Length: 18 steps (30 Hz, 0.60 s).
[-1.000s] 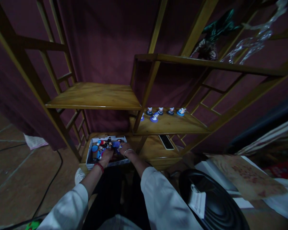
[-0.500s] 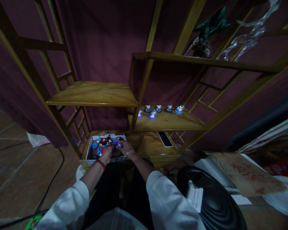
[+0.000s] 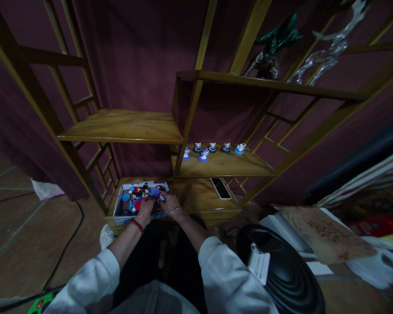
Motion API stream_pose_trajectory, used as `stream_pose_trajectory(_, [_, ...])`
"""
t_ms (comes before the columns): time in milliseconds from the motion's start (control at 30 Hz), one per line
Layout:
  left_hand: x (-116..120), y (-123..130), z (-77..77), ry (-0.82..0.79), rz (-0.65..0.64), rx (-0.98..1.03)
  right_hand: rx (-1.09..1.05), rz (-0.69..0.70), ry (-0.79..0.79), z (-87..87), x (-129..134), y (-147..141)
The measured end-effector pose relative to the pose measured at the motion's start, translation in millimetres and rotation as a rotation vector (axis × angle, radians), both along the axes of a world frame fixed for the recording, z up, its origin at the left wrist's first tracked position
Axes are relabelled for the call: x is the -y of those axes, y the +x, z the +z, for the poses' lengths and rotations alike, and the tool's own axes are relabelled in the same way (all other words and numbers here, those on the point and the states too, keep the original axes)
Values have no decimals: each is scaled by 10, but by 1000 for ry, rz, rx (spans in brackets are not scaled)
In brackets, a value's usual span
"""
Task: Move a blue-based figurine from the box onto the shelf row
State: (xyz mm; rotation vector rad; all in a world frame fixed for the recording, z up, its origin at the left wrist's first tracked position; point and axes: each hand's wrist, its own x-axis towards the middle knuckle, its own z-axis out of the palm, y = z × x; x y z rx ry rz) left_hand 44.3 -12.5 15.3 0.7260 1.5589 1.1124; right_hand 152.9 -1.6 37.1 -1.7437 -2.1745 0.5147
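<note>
right hand (image 3: 171, 203), with a silver bangle at its wrist, is pinching what looks like a small blue figurine (image 3: 163, 198) between thumb and curled fingers, just above the right end of a white cardboard box (image 3: 117, 210). left hand (image 3: 146, 208), wearing red beads, is bending its fingers down among the jumbled figurines (image 3: 146, 191) inside that box; its fingertips are hiding there, so i cannot tell how far it is closing or whether it is gripping anything.

for good handling, the fingers should be gripping each piece by its sturdier body or base, not by thin parts, and should be lifting slowly, since neighbouring pieces are lying tight together and could be catching. the left hand could be steadying the pile meanwhile.

around this, the box is sitting on the bottom shelf (image 3: 196, 198), and a phone (image 3: 220, 188) is lying to its right. one level up, purple-based figurines (image 3: 203, 155) and black-based figurines (image 3: 212, 148) are standing with a blue-based figurine (image 3: 240, 148). a wooden post (image 3: 191, 117) is rising between the two bays and is partly crowding the leftmost figurine, so an arm passing there could be knocking it. higher up, a clear deer ornament (image 3: 329, 56) is standing out of the way.
</note>
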Motion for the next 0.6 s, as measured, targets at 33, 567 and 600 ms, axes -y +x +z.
stream_pose_trajectory(33, [9,-4,39,-9,0,43,-21,-11,9,10,12,8])
stream_pose_trajectory(567, [146,49,319,-16,74,411,-489,38,88,50,99,204])
stream_pose_trajectory(600, [162,55,347,-19,70,405,-506,45,85,44,101,217])
